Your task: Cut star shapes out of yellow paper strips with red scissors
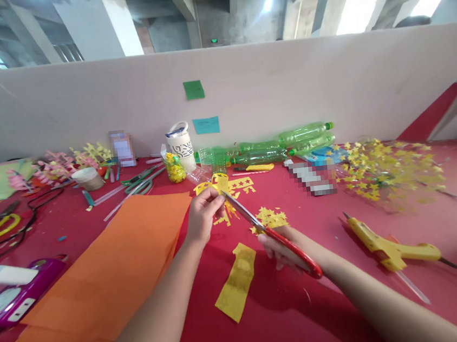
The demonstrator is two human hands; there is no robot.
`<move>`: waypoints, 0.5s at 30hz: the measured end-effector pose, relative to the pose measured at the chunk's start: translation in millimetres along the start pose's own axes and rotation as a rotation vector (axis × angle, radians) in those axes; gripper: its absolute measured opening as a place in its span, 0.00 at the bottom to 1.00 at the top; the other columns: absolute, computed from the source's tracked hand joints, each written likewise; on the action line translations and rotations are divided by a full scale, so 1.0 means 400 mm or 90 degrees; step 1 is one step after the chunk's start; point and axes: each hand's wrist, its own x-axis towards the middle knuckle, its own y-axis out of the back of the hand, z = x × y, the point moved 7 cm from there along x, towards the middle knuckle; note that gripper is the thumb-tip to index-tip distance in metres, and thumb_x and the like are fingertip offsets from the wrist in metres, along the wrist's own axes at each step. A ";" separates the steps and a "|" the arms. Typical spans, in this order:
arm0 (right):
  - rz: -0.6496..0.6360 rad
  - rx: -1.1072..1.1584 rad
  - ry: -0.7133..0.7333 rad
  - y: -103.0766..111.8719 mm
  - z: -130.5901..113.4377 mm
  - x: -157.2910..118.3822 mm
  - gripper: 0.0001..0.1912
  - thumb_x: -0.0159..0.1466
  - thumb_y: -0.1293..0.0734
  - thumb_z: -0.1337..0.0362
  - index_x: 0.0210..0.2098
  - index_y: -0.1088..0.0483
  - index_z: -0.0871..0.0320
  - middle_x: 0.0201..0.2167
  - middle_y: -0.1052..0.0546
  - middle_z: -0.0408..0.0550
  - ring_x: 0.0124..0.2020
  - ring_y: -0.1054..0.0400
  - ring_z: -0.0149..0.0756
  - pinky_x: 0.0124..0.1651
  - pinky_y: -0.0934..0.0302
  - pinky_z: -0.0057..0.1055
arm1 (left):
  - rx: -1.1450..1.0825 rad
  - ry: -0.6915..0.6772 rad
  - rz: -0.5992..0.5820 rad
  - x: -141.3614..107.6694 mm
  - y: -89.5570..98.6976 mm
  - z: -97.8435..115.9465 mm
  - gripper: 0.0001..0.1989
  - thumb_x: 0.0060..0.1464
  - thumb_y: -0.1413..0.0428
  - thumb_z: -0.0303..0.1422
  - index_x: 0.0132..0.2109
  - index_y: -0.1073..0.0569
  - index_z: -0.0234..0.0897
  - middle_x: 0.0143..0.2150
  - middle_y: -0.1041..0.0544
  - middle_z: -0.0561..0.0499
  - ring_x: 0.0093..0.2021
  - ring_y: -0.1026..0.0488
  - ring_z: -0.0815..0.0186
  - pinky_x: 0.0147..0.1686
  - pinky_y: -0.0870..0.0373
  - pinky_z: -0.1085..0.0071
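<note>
My left hand [206,215] pinches a small piece of yellow paper [222,182] over the middle of the red table. Red-handled scissors [274,237] are gripped in my right hand [288,247], their blades reaching up and left to the paper at my left fingertips. Below the scissors lies a creased yellow paper strip [238,281]. A small heap of yellow paper stars [272,218] sits just beyond my right hand. Yellow offcuts with star-shaped holes [241,183] are spread behind my left hand.
Orange sheets [116,264] lie to the left, beside a purple power strip [24,293]. At right are a yellow glue gun [393,243] and a bunch of yellow stars on stems [379,169]. Green plastic bottles [263,153] and a white cup [180,146] stand near the partition [285,89].
</note>
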 end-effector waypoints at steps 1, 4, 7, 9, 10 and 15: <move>0.004 -0.002 0.001 0.000 -0.004 -0.001 0.28 0.60 0.40 0.39 0.23 0.35 0.60 0.13 0.33 0.41 0.11 0.44 0.23 0.13 0.52 0.19 | 0.003 -0.001 -0.002 0.000 0.000 0.000 0.08 0.51 0.43 0.34 0.27 0.32 0.37 0.18 0.33 0.57 0.19 0.37 0.73 0.21 0.41 0.76; 0.020 -0.008 0.000 0.001 -0.014 -0.003 0.27 0.60 0.39 0.42 0.21 0.36 0.60 0.12 0.32 0.41 0.09 0.46 0.22 0.12 0.54 0.19 | 0.015 -0.001 -0.002 -0.001 0.000 0.001 0.08 0.51 0.43 0.34 0.27 0.32 0.37 0.18 0.33 0.57 0.19 0.37 0.73 0.21 0.41 0.76; 0.034 -0.003 -0.019 0.000 -0.013 -0.002 0.27 0.60 0.39 0.42 0.20 0.38 0.59 0.11 0.33 0.41 0.08 0.46 0.22 0.11 0.54 0.19 | 0.023 0.006 0.001 -0.001 0.000 -0.001 0.09 0.51 0.43 0.35 0.27 0.32 0.37 0.18 0.33 0.57 0.19 0.37 0.73 0.21 0.41 0.76; 0.039 0.002 -0.025 -0.001 -0.014 -0.003 0.26 0.60 0.39 0.43 0.19 0.38 0.59 0.11 0.33 0.41 0.08 0.46 0.22 0.11 0.54 0.20 | 0.021 0.011 0.001 -0.001 -0.002 -0.003 0.09 0.50 0.43 0.35 0.26 0.32 0.37 0.18 0.33 0.57 0.19 0.37 0.73 0.22 0.41 0.76; 0.039 0.003 -0.025 -0.002 -0.015 -0.003 0.26 0.60 0.39 0.43 0.19 0.38 0.59 0.11 0.33 0.41 0.08 0.47 0.22 0.11 0.55 0.20 | 0.019 0.013 0.001 -0.001 -0.002 -0.004 0.09 0.50 0.43 0.35 0.26 0.33 0.37 0.19 0.33 0.57 0.19 0.37 0.73 0.22 0.41 0.76; 0.043 0.002 -0.010 -0.004 -0.020 -0.006 0.27 0.60 0.39 0.42 0.19 0.39 0.59 0.11 0.34 0.40 0.08 0.45 0.23 0.11 0.53 0.21 | 0.011 0.018 0.005 -0.002 -0.004 -0.009 0.10 0.50 0.43 0.36 0.26 0.33 0.37 0.19 0.33 0.57 0.19 0.37 0.73 0.21 0.41 0.76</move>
